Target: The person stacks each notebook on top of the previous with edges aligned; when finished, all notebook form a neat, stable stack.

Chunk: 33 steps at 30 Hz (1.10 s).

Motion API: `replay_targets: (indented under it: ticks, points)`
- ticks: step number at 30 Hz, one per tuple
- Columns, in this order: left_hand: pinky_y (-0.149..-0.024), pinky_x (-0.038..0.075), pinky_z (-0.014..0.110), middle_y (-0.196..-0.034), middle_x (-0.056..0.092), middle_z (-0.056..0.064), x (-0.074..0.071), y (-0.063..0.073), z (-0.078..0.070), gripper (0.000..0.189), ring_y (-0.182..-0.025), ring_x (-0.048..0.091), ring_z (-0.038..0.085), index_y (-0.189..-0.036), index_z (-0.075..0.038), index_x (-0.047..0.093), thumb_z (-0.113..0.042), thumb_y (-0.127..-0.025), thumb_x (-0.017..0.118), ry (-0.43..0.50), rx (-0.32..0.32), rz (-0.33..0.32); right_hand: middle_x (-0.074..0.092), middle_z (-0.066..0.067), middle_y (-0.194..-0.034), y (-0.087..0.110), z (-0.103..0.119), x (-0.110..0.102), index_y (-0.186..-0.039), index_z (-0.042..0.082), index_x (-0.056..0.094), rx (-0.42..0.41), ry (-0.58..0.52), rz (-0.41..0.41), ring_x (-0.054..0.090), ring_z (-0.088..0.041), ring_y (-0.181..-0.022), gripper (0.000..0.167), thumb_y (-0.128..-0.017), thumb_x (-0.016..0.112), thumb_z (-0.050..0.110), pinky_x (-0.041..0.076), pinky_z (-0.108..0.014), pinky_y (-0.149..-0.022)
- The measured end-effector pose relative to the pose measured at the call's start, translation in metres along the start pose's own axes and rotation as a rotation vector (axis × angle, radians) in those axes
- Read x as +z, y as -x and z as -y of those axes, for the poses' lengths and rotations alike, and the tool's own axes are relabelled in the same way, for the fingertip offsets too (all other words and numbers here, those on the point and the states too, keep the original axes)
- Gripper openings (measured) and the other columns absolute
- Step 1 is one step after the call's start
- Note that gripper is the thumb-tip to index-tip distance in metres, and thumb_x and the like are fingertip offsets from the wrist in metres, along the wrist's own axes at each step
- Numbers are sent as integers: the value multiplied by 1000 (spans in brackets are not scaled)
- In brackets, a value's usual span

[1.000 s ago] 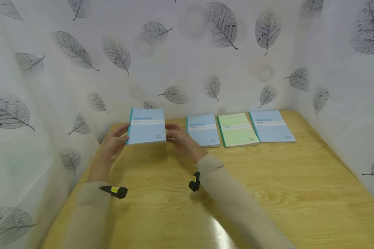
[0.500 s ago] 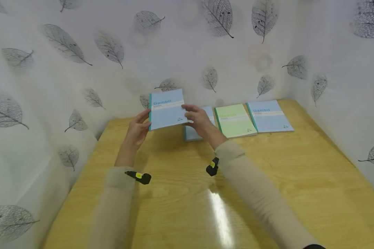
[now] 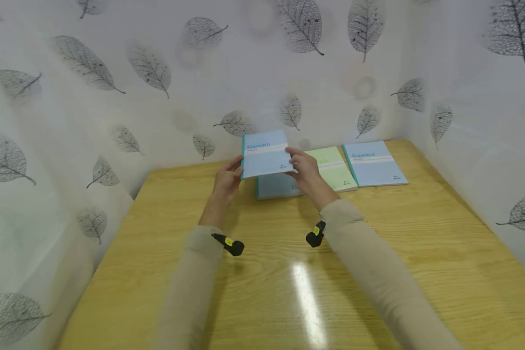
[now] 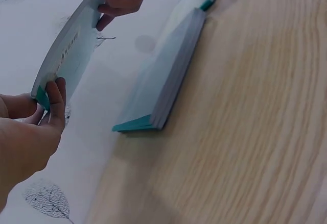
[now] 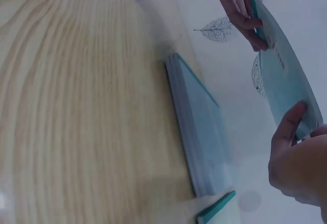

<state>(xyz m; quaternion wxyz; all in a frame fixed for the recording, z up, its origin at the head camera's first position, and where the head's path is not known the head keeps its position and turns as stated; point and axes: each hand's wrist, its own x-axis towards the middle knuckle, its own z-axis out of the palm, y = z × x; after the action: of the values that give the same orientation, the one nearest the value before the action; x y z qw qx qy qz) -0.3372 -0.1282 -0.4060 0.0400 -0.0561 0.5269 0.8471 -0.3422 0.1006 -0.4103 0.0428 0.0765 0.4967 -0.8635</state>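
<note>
Both hands hold a light-blue notebook point(image 3: 264, 158) marked "Gambit", raised above the table. My left hand point(image 3: 226, 182) pinches its green spine edge, thumb on one face and fingers on the other, as the left wrist view shows. On the opposite edge my right hand point(image 3: 305, 170) pinches the notebook near its lower corner. Beneath it lies a stack of blue notebooks point(image 3: 273, 187), partly hidden by the raised one and the right hand. In the right wrist view the stack point(image 5: 196, 127) shows several layers, with a gap between it and the held notebook point(image 5: 283, 71).
A green notebook point(image 3: 337, 170) lies right of the stack, partly behind the right hand. Farther right is another blue notebook point(image 3: 374, 163). The wooden table point(image 3: 262, 291) meets a leaf-patterned white curtain point(image 3: 166, 121) at the back and sides.
Both hands have carried the blue notebook rightward from the table's left back, lifting it and then lowering it somewhat, until it overlaps the blue stack. The other notebooks have stayed in place.
</note>
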Motion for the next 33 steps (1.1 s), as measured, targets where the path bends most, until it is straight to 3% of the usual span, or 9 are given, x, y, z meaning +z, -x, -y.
replay_targets:
  ticks: [6,10,14,17,21,23,27,29,33]
  points:
    - [-112,47,26,-154,50,19,11,-2,24,43,-141,51,28,-148,3,51,5,-106,49,-108,-55,-37,51,-2,-157,1,-6,-20,-145,4,59,79,21,-105,38,-8,-66,53,-96,44,-6,48,-20,-63]
    - [-113,46,29,-151,53,18,11,-3,39,40,-138,53,27,-146,1,55,0,-106,53,-197,-97,-63,54,-2,-156,0,-9,-28,-145,2,59,122,33,-159,61,-12,-103,53,-94,44,-4,53,-17,-70]
    - [-112,48,31,-147,56,18,11,-3,47,39,-135,56,28,-143,2,58,-1,-105,56,-283,-81,-92,53,-6,-155,1,-12,-31,-145,2,59,105,131,-179,58,-18,-129,51,-96,47,-4,54,-17,-81]
    - [-111,49,32,-143,59,16,11,-1,48,37,-132,58,28,-141,0,61,-3,-104,58,-403,-63,-124,53,-9,-154,3,-13,-32,-142,4,62,61,258,-200,61,-17,-112,47,-96,51,-2,50,-18,-75]
    - [-110,50,35,-141,61,15,12,3,46,40,-129,59,29,-142,-1,60,-6,-102,59,-523,-61,-122,54,-13,-150,7,-14,-33,-140,4,64,10,401,-204,48,-13,-84,44,-98,52,1,40,-23,-65]
    - [-109,51,37,-141,61,17,14,6,45,43,-128,59,31,-144,1,57,-8,-101,58,-539,-62,-103,54,-13,-150,7,-14,-32,-142,4,62,0,449,-186,49,-14,-88,44,-100,49,4,41,-25,-71]
    - [-111,50,41,-142,60,20,16,10,44,46,-130,58,35,-147,1,53,-11,-103,56,-539,-73,-78,49,-14,-155,8,-14,-30,-145,3,58,2,495,-150,51,-24,-126,44,-103,45,8,44,-34,-103]
    - [-113,48,43,-144,58,20,17,11,43,45,-132,56,35,-147,0,53,-13,-104,55,-551,-80,-76,49,-13,-155,9,-14,-28,-146,2,57,8,501,-143,46,-28,-133,43,-104,45,9,42,-39,-111]
    - [-117,44,44,-150,53,19,20,11,43,44,-136,52,36,-147,-1,55,-15,-105,54,-582,-86,-90,60,-6,-111,8,-13,-26,-145,1,57,38,472,-142,52,-15,-83,42,-105,48,13,46,-25,-80]
